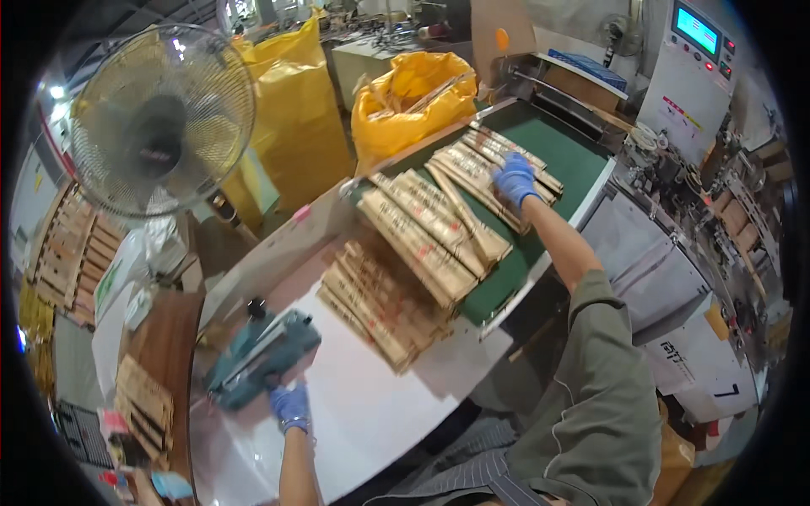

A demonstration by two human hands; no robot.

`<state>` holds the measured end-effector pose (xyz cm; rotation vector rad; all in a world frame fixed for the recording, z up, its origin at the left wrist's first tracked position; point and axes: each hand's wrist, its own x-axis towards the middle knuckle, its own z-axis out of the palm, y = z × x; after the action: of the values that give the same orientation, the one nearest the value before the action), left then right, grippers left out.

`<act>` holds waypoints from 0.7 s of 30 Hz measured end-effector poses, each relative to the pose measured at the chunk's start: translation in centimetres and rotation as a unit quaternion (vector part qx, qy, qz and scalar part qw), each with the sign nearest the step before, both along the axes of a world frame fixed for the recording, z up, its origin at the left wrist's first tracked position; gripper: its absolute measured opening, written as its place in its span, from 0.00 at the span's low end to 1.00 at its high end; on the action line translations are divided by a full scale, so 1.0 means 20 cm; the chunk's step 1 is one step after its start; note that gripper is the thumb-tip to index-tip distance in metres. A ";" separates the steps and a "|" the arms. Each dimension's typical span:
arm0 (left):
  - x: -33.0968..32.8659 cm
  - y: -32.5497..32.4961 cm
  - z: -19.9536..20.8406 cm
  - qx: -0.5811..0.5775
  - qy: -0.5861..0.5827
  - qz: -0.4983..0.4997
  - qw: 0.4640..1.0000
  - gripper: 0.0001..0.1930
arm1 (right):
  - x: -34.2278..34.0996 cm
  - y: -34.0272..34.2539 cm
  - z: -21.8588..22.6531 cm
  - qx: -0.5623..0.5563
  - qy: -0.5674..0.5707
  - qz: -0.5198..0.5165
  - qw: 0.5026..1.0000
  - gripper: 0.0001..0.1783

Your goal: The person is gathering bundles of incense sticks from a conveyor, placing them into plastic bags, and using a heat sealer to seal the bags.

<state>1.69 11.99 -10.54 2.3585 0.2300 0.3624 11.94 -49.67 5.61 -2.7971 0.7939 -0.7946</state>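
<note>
Both gloved: R hand [515,179] on pkts [467,173], L hand [291,405] by teal tool [245,379]

Pkts [413,240] on belt [582,148]; tool [253,364] on tbl [371,426], L of pkts.

Both hands are in blue gloves: one glove [293,411] on the left hand [290,403], a matching one on the right hand [514,179], both ending around the wrist. The shirt [603,413]'s a dull olive green, kinda roomy, with a pale wavy line [558,422] down it. Right sleeve [597,325] stops near the elbow. Below that, some dark greyish pinstriped cloth [460,479], maybe an apron.
</note>
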 end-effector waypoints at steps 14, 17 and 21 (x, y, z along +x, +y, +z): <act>0.37 -0.92 -0.01 -0.621 0.058 -0.144 0.768 0.34 | -0.12 1.07 -0.01 -0.004 0.075 0.247 0.966 0.32; 0.43 -0.96 0.04 -0.695 0.089 -0.139 0.699 0.36 | -0.20 1.45 0.02 0.074 0.095 0.289 0.950 0.38; 0.39 -0.95 0.07 -0.155 0.062 0.117 0.979 0.41 | 0.00 1.41 -0.22 0.301 0.165 0.186 0.921 0.44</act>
<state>9.56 -7.08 -9.17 2.0505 0.5830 0.2690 11.85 -21.51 1.16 -2.4056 0.4148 0.0041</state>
